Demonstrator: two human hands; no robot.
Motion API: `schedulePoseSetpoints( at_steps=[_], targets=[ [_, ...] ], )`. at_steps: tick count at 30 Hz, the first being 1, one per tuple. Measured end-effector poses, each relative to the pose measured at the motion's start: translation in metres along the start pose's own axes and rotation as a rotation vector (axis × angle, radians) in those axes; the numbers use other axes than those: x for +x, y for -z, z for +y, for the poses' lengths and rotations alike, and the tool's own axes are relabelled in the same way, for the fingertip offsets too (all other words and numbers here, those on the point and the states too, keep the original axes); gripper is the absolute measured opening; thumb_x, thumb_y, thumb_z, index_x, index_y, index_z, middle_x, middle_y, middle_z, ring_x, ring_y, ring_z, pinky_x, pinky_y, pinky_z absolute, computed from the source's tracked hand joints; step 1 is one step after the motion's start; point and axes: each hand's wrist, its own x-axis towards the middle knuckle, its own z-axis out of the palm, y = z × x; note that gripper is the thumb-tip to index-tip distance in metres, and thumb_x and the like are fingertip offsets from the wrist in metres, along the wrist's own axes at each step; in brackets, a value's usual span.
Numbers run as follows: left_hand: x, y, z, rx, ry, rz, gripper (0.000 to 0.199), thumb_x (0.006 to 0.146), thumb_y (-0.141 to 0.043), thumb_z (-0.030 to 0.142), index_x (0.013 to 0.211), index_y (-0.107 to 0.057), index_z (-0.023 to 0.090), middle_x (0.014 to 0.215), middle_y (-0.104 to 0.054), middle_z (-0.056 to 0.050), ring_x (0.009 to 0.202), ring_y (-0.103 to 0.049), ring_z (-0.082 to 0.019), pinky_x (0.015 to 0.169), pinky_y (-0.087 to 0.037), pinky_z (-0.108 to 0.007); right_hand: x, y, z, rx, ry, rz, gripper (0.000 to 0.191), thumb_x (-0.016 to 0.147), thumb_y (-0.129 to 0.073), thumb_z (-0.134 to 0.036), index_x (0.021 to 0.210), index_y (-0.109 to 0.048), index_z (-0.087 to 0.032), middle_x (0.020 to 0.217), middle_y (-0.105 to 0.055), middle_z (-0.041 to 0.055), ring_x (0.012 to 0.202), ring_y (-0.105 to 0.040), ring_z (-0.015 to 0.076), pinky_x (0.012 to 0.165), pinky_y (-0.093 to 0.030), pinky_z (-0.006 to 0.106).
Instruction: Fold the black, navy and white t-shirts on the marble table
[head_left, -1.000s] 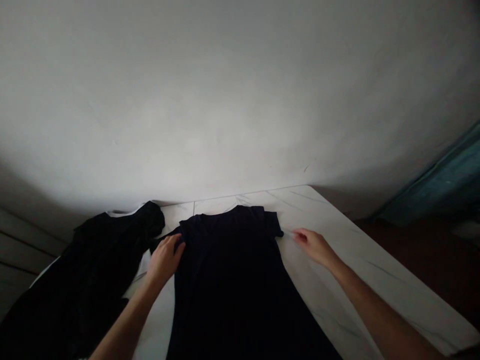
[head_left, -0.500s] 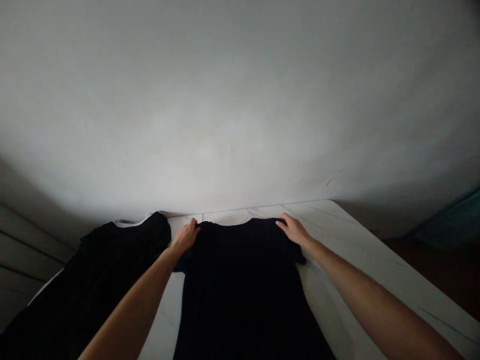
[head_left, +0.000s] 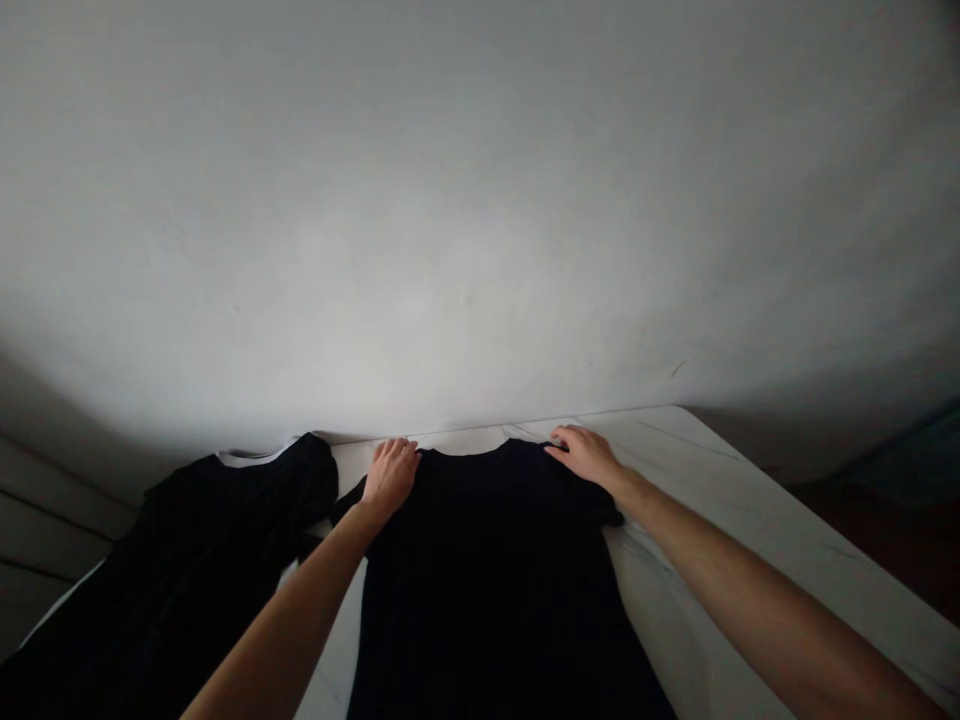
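A black short-sleeved T-shirt (head_left: 491, 580) lies spread out in front of me, its neckline toward the wall and its lower part running out of view. My left hand (head_left: 391, 475) rests on its left shoulder, fingers laid forward over the cloth. At the right shoulder is my right hand (head_left: 589, 456), with thumb and fingers slightly apart at the edge of the fabric. Both hands touch the shirt; the undersides of the fingers are hidden.
Another black garment (head_left: 202, 560) with a white inner neckline lies to the left. Both rest on a white marble-patterned table (head_left: 697, 500) against a pale wall (head_left: 465, 200). The table's right edge slopes down toward a dark floor area.
My left hand has moved inward and turned from pinching the shoulder to lying over it. The right hand's fingers have loosened from the cloth. The view has shifted slightly.
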Motion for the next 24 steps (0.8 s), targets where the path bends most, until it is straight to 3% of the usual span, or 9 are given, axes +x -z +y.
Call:
schedulePoseSetpoints(
  at_steps=[2, 5, 7, 10, 13, 17, 21, 24],
  targets=[
    [0.011, -0.002, 0.012, -0.058, 0.065, -0.047, 0.036, 0.102, -0.034, 0.035, 0.120, -0.060, 0.019, 0.120, -0.064, -0.013, 0.117, -0.055, -0.028, 0.101, -0.041, -0.042, 0.009, 0.000, -0.013, -0.016, 0.050, -0.002, 0.027, 0.097, -0.052, -0.040, 0.108, -0.070, -0.023, 0.112, -0.073, 0.0089, 0.105, -0.064, 0.0235, 0.088, -0.044, 0.032],
    [0.027, -0.003, 0.017, -0.119, 0.194, -0.167, 0.036, 0.101, -0.036, 0.036, 0.105, -0.066, 0.017, 0.117, -0.065, -0.016, 0.116, -0.057, -0.031, 0.093, -0.045, -0.044, 0.025, -0.003, -0.034, -0.028, 0.100, -0.066, 0.034, 0.103, -0.041, -0.036, 0.095, -0.072, -0.022, 0.109, -0.074, 0.0089, 0.105, -0.063, 0.0226, 0.089, -0.043, 0.033],
    [0.033, -0.004, 0.013, -0.145, 0.201, -0.216, 0.029, 0.099, -0.042, 0.035, 0.097, -0.065, 0.018, 0.114, -0.067, -0.015, 0.113, -0.060, -0.031, 0.089, -0.046, -0.042, 0.033, -0.008, -0.042, 0.013, 0.096, -0.117, 0.027, 0.099, -0.051, -0.034, 0.084, -0.070, -0.022, 0.101, -0.074, 0.0079, 0.098, -0.064, 0.0223, 0.083, -0.043, 0.031],
    [0.036, -0.007, 0.004, -0.195, 0.177, -0.229, 0.020, 0.099, -0.045, 0.033, 0.104, -0.060, 0.020, 0.106, -0.071, -0.010, 0.105, -0.064, -0.025, 0.084, -0.046, -0.034, 0.038, -0.015, -0.045, 0.184, 0.092, -0.149, 0.010, 0.087, -0.068, -0.028, 0.080, -0.065, -0.021, 0.086, -0.072, 0.0028, 0.081, -0.063, 0.0182, 0.071, -0.041, 0.027],
    [0.035, -0.016, -0.002, -0.263, 0.173, -0.176, 0.018, 0.101, -0.042, 0.032, 0.111, -0.053, 0.021, 0.100, -0.072, -0.008, 0.094, -0.067, -0.022, 0.079, -0.045, -0.031, 0.037, -0.021, -0.044, 0.278, 0.070, -0.077, 0.009, 0.088, -0.066, -0.028, 0.084, -0.060, -0.022, 0.078, -0.068, -0.0014, 0.070, -0.059, 0.0151, 0.064, -0.037, 0.025],
    [0.036, -0.024, -0.007, -0.264, 0.193, -0.094, 0.017, 0.101, -0.042, 0.030, 0.113, -0.051, 0.021, 0.106, -0.070, -0.009, 0.091, -0.067, -0.023, 0.078, -0.046, -0.033, 0.040, -0.026, -0.049, 0.182, 0.068, 0.000, 0.011, 0.092, -0.063, -0.032, 0.087, -0.058, -0.024, 0.079, -0.068, -0.0006, 0.071, -0.061, 0.0168, 0.064, -0.037, 0.026],
    [0.027, -0.013, 0.004, -0.139, 0.122, 0.122, 0.026, 0.099, -0.040, 0.021, 0.120, -0.055, 0.016, 0.120, -0.066, -0.015, 0.111, -0.062, -0.027, 0.099, -0.045, -0.042, 0.040, -0.021, -0.062, 0.090, 0.119, 0.100, 0.014, 0.094, -0.060, -0.029, 0.104, -0.062, -0.021, 0.102, -0.072, 0.0091, 0.095, -0.066, 0.0243, 0.083, -0.048, 0.036],
    [-0.017, -0.003, 0.032, -0.081, -0.098, 0.195, 0.034, 0.099, -0.039, 0.022, 0.128, -0.057, 0.016, 0.135, -0.061, -0.015, 0.132, -0.052, -0.028, 0.113, -0.038, -0.048, 0.009, -0.014, -0.078, 0.098, 0.221, 0.142, 0.034, 0.096, -0.053, -0.025, 0.130, -0.057, -0.017, 0.127, -0.066, 0.0153, 0.118, -0.061, 0.0281, 0.101, -0.046, 0.045]
  ],
)
